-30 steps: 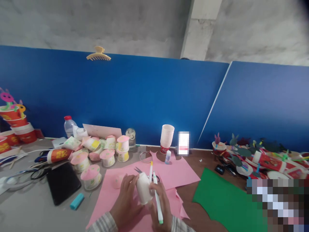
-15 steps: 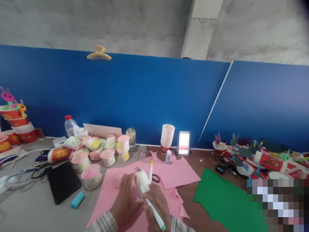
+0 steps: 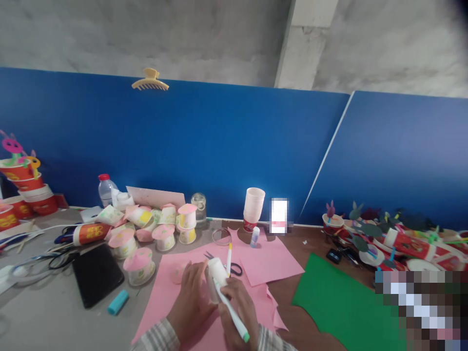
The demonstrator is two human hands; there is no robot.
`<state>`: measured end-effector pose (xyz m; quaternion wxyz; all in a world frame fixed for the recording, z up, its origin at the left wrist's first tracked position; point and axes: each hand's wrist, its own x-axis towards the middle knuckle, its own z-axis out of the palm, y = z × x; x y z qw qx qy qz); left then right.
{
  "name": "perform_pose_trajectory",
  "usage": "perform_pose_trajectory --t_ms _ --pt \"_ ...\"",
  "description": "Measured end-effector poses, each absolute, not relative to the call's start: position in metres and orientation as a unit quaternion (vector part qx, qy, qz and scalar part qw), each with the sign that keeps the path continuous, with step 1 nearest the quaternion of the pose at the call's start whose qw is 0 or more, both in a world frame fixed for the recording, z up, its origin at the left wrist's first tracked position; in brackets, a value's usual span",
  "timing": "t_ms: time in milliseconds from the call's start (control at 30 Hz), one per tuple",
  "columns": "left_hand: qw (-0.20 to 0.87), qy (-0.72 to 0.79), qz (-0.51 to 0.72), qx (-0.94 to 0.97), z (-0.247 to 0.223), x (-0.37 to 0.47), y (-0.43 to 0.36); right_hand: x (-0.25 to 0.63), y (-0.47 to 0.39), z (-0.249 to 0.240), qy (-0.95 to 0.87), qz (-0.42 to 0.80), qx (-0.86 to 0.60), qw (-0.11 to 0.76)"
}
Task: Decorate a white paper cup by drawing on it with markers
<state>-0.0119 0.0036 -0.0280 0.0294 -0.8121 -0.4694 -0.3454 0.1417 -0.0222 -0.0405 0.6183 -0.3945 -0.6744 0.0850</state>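
Note:
A white paper cup (image 3: 216, 269) lies tilted over a large pink sheet (image 3: 164, 297), its base pointing away from me. My left hand (image 3: 192, 295) is wrapped round the cup's left side. A white marker with a green end (image 3: 234, 317) is held in my right hand (image 3: 239, 302), its tip at the cup's side. Just behind the cup, black-handled scissors (image 3: 237, 269) and a white pen with a yellow end (image 3: 229, 258) lie on the pink paper. A glue stick (image 3: 255, 237) stands farther back.
Several decorated pink-topped cups (image 3: 139, 265), a black tablet (image 3: 97, 275) and a teal marker cap (image 3: 118, 302) are left. Stacked white cups (image 3: 253, 204) stand at the back. Green paper (image 3: 336, 307) and piled red cups (image 3: 409, 243) are right.
The marker in my right hand has shifted slightly, its green end a little up and left. The cup has barely moved, and my left hand keeps its place.

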Motion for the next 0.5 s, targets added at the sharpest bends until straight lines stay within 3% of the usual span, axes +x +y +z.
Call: perform_pose_trajectory --t_ms 500 --pt "0.036 -0.461 -0.359 -0.811 -0.0241 -0.0101 0.0031 0.1434 -0.0259 -0.0325 -0.659 0.122 -0.393 0.629"
